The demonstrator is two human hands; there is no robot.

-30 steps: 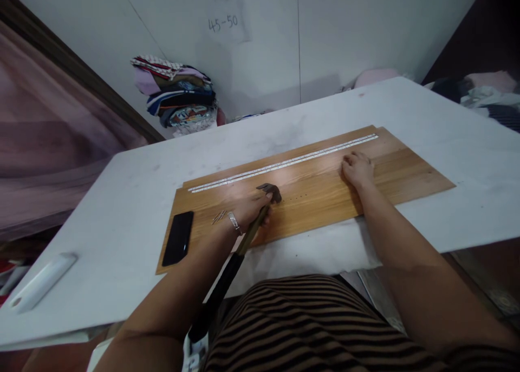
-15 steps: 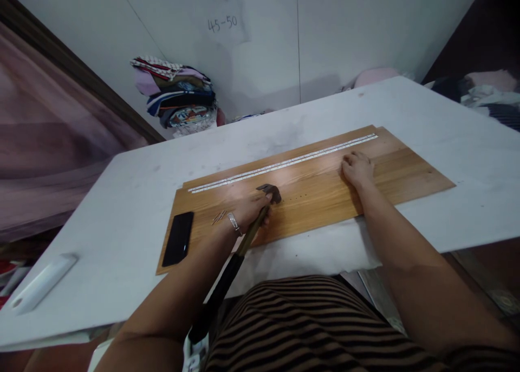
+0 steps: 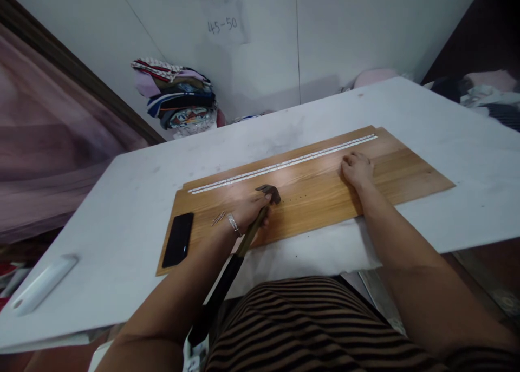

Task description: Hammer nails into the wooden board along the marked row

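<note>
My left hand is wrapped around the neck of a claw hammer, close below its metal head. The hammer's black grip slants down toward my body. My right hand rests on the wood-grain board, its fingers loosely bent and apart, nothing visible in them. Several small nails lie beside my left wrist. A short row of dark dots marks the board right of the hammer head. Two white marked strips run along the board's far side.
A black phone lies on the board's left end. The board sits on a white table, with a white plastic piece at its left. Folded clothes are piled by the back wall; a pink curtain hangs at left.
</note>
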